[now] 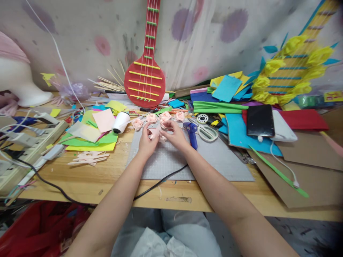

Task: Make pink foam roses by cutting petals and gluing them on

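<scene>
Over the grey cutting mat (166,167), my left hand (148,142) and my right hand (175,135) meet, both closed with fingertips on a piece of pale pink paper (154,133). Part of that paper is hidden behind my fingers. Just beyond them lie several pink paper flowers (151,118), in a row near the mat's far edge. A blue glue gun (191,135) rests right of my right hand, beside white-handled scissors (207,134). Left of my left hand lies a white thread spool (121,122).
A red paper lute (145,84) leans at the back; a yellow one with flowers (284,76) stands right. Coloured sheets (91,141) and pink strips (89,157) lie left, near a power strip (32,153). A black cable (160,181) crosses the mat. Cardboard (297,178) and a phone (260,120) are right.
</scene>
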`<action>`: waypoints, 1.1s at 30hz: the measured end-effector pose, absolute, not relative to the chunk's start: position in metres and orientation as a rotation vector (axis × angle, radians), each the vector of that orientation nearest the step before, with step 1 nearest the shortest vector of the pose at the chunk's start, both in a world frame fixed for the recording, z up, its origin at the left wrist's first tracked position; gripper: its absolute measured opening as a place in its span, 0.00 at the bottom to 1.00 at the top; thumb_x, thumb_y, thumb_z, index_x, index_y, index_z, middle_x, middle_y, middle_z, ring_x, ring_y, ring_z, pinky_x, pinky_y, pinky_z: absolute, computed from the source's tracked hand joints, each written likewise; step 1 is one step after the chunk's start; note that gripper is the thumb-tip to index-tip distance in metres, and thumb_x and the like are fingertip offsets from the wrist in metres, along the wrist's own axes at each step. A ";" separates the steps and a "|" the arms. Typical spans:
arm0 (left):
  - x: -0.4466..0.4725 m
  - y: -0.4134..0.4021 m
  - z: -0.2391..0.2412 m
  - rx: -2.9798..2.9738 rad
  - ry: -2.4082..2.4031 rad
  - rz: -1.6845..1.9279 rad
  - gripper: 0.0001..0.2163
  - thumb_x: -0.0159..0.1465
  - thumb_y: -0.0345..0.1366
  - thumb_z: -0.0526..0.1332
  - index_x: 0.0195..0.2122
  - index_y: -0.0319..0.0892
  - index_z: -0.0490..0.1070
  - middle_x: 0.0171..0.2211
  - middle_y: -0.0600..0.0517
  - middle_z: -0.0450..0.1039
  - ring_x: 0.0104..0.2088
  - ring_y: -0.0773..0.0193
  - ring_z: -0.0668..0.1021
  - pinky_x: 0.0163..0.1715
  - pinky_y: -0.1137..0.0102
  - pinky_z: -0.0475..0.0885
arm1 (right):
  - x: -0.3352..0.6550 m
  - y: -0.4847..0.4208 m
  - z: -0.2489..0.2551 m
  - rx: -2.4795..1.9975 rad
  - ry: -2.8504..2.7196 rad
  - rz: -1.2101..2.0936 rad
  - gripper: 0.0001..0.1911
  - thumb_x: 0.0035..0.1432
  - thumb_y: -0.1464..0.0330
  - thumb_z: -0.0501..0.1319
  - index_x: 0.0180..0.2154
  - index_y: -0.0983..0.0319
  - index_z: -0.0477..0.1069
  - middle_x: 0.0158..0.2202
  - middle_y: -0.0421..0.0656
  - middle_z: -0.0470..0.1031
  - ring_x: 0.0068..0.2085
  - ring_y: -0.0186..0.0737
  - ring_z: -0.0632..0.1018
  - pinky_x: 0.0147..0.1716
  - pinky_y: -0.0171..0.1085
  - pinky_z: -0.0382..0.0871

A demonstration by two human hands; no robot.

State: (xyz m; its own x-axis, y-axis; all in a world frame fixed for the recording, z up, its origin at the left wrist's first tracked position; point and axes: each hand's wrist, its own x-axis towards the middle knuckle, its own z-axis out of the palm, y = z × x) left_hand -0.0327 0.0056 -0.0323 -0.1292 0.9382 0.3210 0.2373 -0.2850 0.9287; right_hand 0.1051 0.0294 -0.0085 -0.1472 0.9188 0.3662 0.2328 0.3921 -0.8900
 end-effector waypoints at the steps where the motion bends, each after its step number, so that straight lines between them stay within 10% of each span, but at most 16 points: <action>1: -0.032 0.005 -0.032 1.515 1.321 1.468 0.29 0.54 0.35 0.61 0.56 0.42 0.53 0.40 0.47 0.70 0.40 0.63 0.74 0.38 0.68 0.71 | 0.104 0.029 -0.010 -1.038 -1.621 0.859 0.16 0.45 0.65 0.62 0.38 0.59 0.64 0.42 0.44 0.67 0.43 0.38 0.70 0.44 0.41 0.65; 33: -0.033 0.009 -0.024 1.290 1.259 1.520 0.25 0.49 0.31 0.61 0.49 0.42 0.59 0.40 0.48 0.69 0.38 0.62 0.75 0.37 0.66 0.72 | 0.097 0.019 -0.011 -0.976 -1.684 0.872 0.13 0.49 0.69 0.58 0.39 0.59 0.61 0.41 0.44 0.67 0.42 0.36 0.71 0.40 0.38 0.70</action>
